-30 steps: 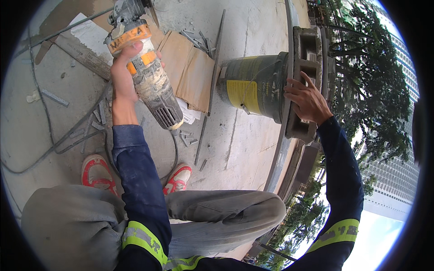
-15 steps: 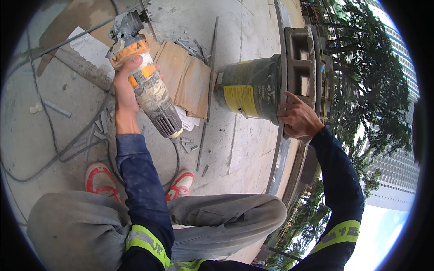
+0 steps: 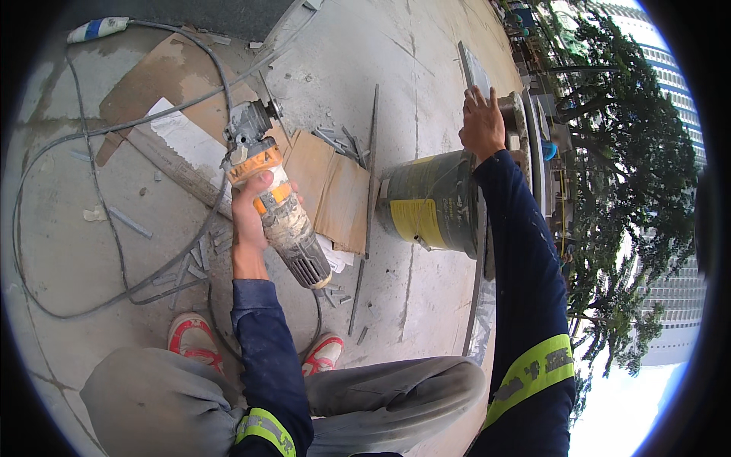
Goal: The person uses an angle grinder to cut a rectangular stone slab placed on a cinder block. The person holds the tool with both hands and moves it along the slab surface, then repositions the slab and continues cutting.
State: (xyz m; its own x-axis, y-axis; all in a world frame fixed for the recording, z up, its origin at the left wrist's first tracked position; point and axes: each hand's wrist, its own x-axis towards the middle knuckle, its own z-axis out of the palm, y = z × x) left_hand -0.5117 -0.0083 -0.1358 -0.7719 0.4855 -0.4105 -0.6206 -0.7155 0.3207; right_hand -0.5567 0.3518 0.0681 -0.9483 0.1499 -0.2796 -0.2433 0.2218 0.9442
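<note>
My left hand (image 3: 251,215) is wrapped round the dusty body of an angle grinder (image 3: 299,242), its orange collar just beyond my fingers. The grinder's thin disc (image 3: 277,114) shows edge-on at the far end, over the floor. My right hand (image 3: 483,126) lies with fingers spread on or against a long grey strip (image 3: 477,67), near its far end. Beneath that strip are a hollow concrete block (image 3: 515,122), partly hidden by my right arm, and a dark bucket (image 3: 449,190) with a yellow label.
A grey cord (image 3: 126,292) loops over the concrete floor at the left, with a blue-and-white plug (image 3: 97,30). Flattened cardboard (image 3: 329,183), a narrow bar (image 3: 371,175) and grey offcuts (image 3: 344,145) lie beyond my shoes (image 3: 195,339). Trees (image 3: 609,183) and buildings stand at the right.
My right hand has moved farther along the strip, away from me, and its fingers have spread from a pointing pose. The view has shifted; my left hand still holds the grinder.
</note>
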